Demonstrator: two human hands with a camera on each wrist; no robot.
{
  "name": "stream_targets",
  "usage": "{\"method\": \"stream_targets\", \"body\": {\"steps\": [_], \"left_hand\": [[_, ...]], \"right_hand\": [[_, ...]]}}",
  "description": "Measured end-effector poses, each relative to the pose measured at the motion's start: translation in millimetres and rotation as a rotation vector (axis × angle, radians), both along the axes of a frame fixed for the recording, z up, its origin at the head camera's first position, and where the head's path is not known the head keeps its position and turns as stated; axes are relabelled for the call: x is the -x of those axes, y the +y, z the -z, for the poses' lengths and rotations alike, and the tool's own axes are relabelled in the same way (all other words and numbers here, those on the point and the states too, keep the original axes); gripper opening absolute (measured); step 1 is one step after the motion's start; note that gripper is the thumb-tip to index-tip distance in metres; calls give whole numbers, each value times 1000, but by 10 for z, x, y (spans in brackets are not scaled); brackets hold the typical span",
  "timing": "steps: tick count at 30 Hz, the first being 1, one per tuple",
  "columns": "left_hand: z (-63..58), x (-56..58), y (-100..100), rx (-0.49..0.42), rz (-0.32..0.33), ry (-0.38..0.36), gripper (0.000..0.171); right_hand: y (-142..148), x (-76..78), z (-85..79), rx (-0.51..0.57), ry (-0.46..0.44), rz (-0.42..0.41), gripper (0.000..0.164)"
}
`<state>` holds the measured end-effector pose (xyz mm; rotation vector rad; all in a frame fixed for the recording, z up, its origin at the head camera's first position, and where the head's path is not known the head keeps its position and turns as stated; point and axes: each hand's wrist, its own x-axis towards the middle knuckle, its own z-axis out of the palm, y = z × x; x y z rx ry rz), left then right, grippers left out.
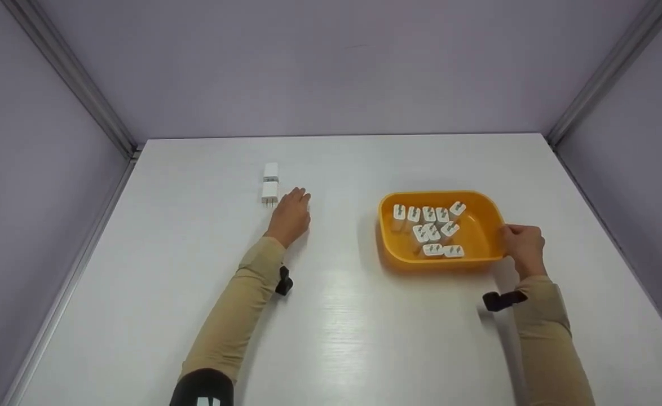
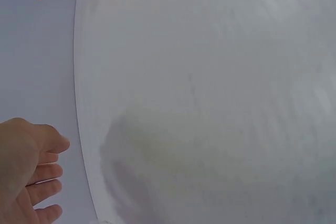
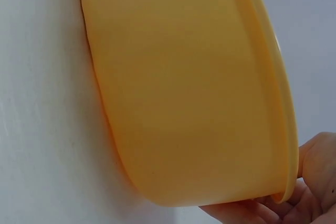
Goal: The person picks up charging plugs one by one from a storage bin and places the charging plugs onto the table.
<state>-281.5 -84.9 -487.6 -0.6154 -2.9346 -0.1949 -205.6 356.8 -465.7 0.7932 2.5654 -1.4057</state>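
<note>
My right hand point(image 1: 524, 248) grips the right-hand rim of a yellow plastic tub point(image 1: 480, 256), thumb above and fingers under the edge. Several white plug chargers point(image 1: 432, 250) stand inside it, prongs facing up, mostly toward its left and middle. In the right wrist view the tub's outer wall point(image 3: 184, 93) fills most of the picture, and fingers point(image 3: 241, 212) show beneath the rim. My left hand point(image 1: 290, 217) holds nothing; its fingers are loosely extended over the table. Just left of it lies a white charger point(image 1: 269, 192), prongs toward me, with another white charger point(image 1: 271, 171) behind it.
The white tabletop point(image 1: 331, 327) is bounded by a pale back wall point(image 1: 331, 67) and side walls, with grey metal posts in the corners. Black straps with wrist cameras sit on both sleeves point(image 1: 235, 310).
</note>
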Motion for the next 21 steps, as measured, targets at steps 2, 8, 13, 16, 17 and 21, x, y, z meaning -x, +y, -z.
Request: {"method": "stream_targets", "body": {"steps": [2,8,13,16,17,21], "left_hand": [[4,-26,58,-14,48,18,38],[-27,-85,212,-111,206,-16,35],[-117,-109,339,-120,285,-106,32],[-171,-123,424,-136,319,-93,31],[-189,-129,456,-146,332,-80,30],[-240,-149,607,-188,392,12,28]], "right_hand": [[3,-4,0,-9,9,-3,49],[-12,-33,-13,-40,47,-6,48],[-36,-36,-29,-28,29,-5,48],[-38,-29,-33,-23,16,-3,48],[-36,-28,-34,-23,14,-4,48],[-26,-26,-36,-28,11,-4,47]]}}
